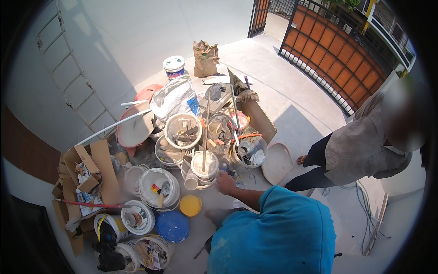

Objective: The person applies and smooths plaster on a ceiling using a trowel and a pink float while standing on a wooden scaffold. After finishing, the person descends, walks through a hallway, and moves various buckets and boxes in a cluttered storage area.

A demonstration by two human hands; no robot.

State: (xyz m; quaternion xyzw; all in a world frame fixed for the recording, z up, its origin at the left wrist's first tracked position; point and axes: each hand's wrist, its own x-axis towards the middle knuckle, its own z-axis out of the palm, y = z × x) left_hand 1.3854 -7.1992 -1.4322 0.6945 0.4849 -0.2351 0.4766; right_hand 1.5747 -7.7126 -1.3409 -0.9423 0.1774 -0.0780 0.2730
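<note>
Neither my left hand nor my right hand shows in the head view. Close in front, a crouching person in a blue hooded top (273,233) reaches into a pile of buckets. That person's hand (225,182) is beside a dusty white bucket (205,165); whether it grips anything I cannot make out. A grey pipe piece (191,183) leans by this bucket. Behind it, another white bucket (183,131) holds dark scraps, and a grey bucket (250,150) to the right holds metal pieces.
Left are an open cardboard box (107,171), a blue lid (173,226) and a yellow lid (190,205). A ladder (73,59) leans on the wall. A second person in a grey shirt (360,141) stands right, near loose cables (367,210). An orange-panelled gate (333,55) stands behind.
</note>
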